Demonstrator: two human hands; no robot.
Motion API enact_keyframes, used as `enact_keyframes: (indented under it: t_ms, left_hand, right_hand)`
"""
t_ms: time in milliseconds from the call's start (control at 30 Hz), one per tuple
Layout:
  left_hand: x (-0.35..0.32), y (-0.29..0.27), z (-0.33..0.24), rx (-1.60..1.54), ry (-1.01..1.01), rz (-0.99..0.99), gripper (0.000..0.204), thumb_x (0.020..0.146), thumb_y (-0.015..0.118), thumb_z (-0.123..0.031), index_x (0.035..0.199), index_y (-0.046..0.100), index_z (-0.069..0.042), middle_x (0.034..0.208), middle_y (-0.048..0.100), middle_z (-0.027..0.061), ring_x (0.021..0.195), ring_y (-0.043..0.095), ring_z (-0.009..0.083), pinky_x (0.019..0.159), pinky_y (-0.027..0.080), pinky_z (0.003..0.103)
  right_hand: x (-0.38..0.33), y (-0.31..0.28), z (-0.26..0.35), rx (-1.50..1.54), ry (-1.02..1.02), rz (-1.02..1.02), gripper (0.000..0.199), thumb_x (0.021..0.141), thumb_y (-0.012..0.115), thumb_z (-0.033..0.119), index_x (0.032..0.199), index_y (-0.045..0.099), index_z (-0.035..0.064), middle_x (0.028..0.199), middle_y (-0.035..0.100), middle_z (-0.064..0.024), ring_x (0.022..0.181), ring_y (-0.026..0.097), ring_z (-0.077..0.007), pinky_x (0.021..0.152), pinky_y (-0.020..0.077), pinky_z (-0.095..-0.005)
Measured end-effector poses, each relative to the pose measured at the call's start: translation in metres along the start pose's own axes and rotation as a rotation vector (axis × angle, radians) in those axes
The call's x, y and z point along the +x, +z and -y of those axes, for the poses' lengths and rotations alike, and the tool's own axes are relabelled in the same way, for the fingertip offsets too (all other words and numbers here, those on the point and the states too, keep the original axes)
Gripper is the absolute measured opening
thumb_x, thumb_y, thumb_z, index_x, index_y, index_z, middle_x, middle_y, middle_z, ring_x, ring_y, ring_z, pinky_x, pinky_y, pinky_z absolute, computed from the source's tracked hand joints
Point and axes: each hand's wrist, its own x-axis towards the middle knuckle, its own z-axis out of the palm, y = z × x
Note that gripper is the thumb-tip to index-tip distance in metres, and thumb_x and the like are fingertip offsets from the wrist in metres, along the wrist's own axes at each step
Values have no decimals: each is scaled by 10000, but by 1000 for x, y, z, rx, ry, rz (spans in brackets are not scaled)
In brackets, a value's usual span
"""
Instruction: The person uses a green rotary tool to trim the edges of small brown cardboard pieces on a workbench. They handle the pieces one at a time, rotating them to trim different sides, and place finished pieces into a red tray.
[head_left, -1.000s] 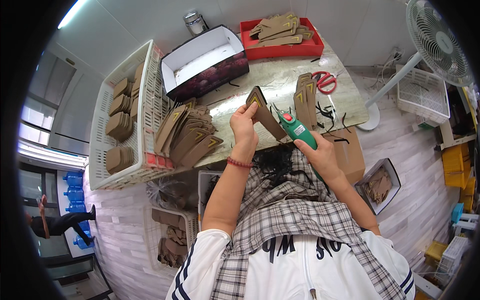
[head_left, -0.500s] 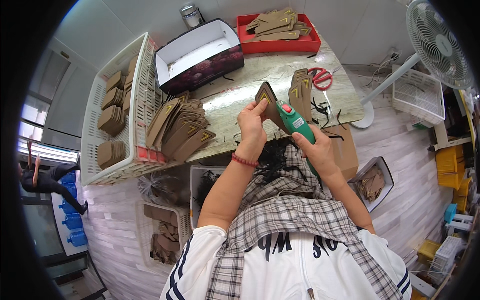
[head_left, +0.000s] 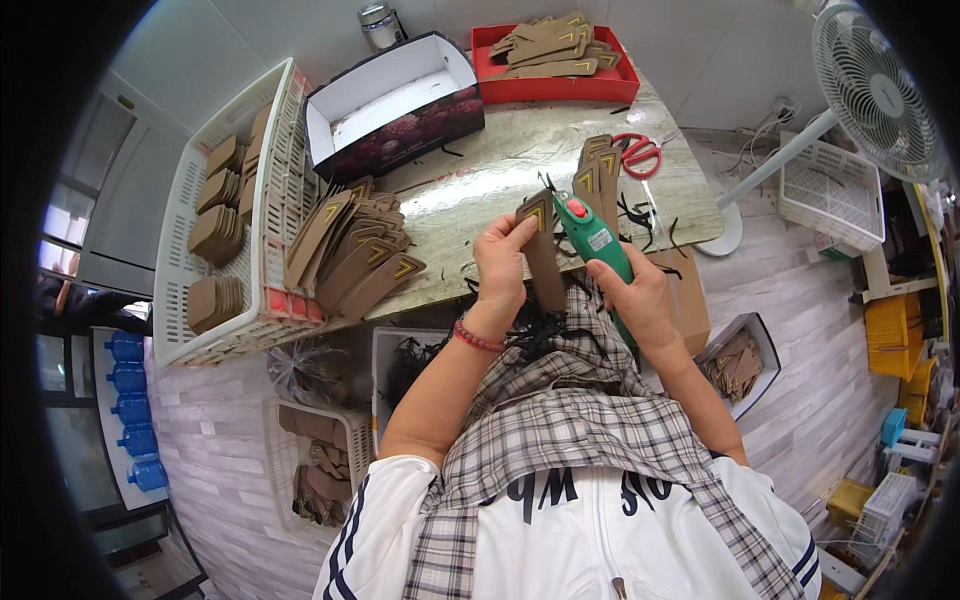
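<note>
My left hand pinches a brown shoulder board with a yellow chevron near its top, held upright over the table's near edge. Wrapped round the handle of a green cordless electric cutter with a red button is my right hand. The cutter's tip points up and away, just right of the board's top. Black trimmed scraps lie on my checked apron below. A stack of similar shoulder boards rests beyond the cutter, beside red-handled scissors. Another pile of shoulder boards is at the left.
A white plastic crate with stacked brown pieces borders the table's left end. A dark box and a red box of boards stand at the back. Right are a fan and a floor box; low left, a basket.
The shoulder board has turned more upright and come away from the cutter, whose tip now shows. At the far left, the other person has mostly passed out of view.
</note>
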Motion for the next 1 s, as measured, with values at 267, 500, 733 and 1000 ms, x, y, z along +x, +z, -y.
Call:
enact_keyframes:
  t_ms: [267, 500, 733, 1000]
  left_hand:
    - [11, -11, -17, 86, 120, 50, 88, 946, 606, -79, 975, 647, -7, 858, 674, 8, 712, 585, 51, 663, 470, 201]
    - [15, -19, -24, 306, 145, 123, 108, 927, 613, -96, 901, 656, -1, 784, 638, -19, 669, 526, 30, 604, 428, 200]
    - [22, -30, -49, 476, 102, 235, 113, 920, 615, -96, 872, 663, -5, 761, 623, -32, 655, 504, 22, 591, 414, 196]
    - [25, -43, -77, 758, 134, 310, 154, 882, 636, -130, 840, 658, 16, 688, 586, -2, 649, 503, 70, 593, 411, 258]
  right_hand:
    - [-6, -5, -2, -49, -34, 8, 374, 854, 749, 306, 1054, 648, 6, 630, 565, -19, 518, 508, -66, 479, 416, -260]
    - [-7, -9, -3, -53, -61, 19, 375, 848, 755, 306, 1053, 649, 11, 632, 564, -16, 528, 519, -72, 492, 428, -261]
    - [-8, -16, -4, -104, -74, 87, 386, 836, 763, 315, 1053, 646, 18, 689, 599, -47, 584, 560, -97, 552, 461, -277]
    - [-6, -13, -5, -189, -236, 96, 420, 825, 771, 329, 1068, 641, 13, 748, 648, -81, 660, 607, -142, 631, 497, -315]
